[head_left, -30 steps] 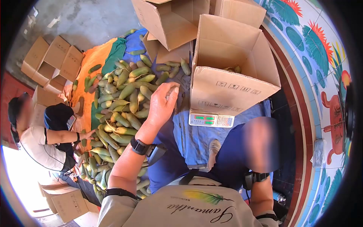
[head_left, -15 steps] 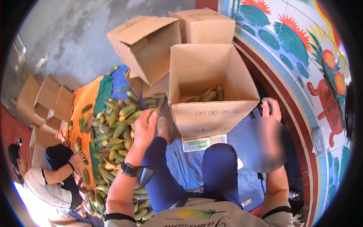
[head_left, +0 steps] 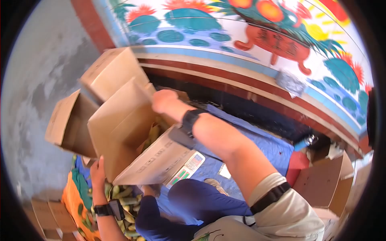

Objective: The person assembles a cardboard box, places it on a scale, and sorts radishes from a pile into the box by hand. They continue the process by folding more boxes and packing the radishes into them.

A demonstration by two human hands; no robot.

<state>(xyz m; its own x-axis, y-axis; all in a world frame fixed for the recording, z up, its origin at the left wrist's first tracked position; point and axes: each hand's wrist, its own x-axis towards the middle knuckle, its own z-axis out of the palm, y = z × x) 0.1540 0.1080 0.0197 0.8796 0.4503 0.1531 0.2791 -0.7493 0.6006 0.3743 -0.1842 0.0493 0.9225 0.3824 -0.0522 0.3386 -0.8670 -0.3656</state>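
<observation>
Well left of the big box and nearer the wearer, small cartons (head_left: 52, 217) stand at the edge of an orange cloth (head_left: 71, 197). A second open box (head_left: 71, 124) lies just left of the big box, its mouth facing that way.

The left hand (head_left: 97, 172) is at the near left edge of the big box, fingers pointing up along the wall and partly curled; whether they grip the cardboard or only touch it, I cannot tell. A third box (head_left: 114, 74) sits just behind the big box (head_left: 118, 128), which stands open at the top. Loose green vegetables (head_left: 128, 203) are heaped on the near side of the big box, below the left hand, and a few more vegetables (head_left: 152, 134) lie inside it.

The right hand (head_left: 164, 101) is at the far right side of the big box, back of the hand showing; its fingers are hidden, so how far it is open and what it holds cannot be told. A scale (head_left: 187, 168) shows its panel just beside the big box's printed near wall. Right of the big box spreads a blue sheet (head_left: 261, 152), with a brown carton (head_left: 321, 180) well beyond.
</observation>
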